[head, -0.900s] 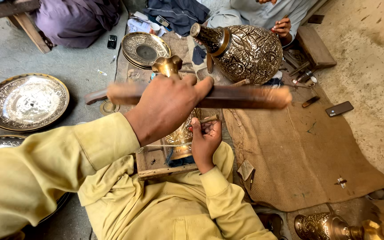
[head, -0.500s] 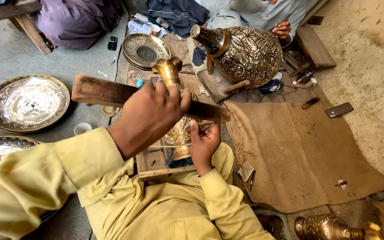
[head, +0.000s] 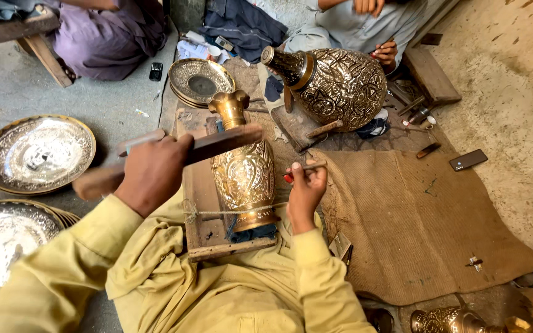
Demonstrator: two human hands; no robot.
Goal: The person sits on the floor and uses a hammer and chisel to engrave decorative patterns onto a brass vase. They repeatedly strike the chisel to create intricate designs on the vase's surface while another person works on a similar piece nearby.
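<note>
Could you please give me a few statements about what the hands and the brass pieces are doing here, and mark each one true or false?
1. The left hand grips a flat wooden stick. True.
2. The right hand is empty. False: it holds a thin tool with a red tip against the brass vase.
3. The brass vase stands upright on the floor. False: it lies on a wooden block, tied with cord.
4. A large engraved pot lies beyond the vase. True.
5. A dark phone lies on the burlap mat. False: it lies on the bare floor beside the mat.
</note>
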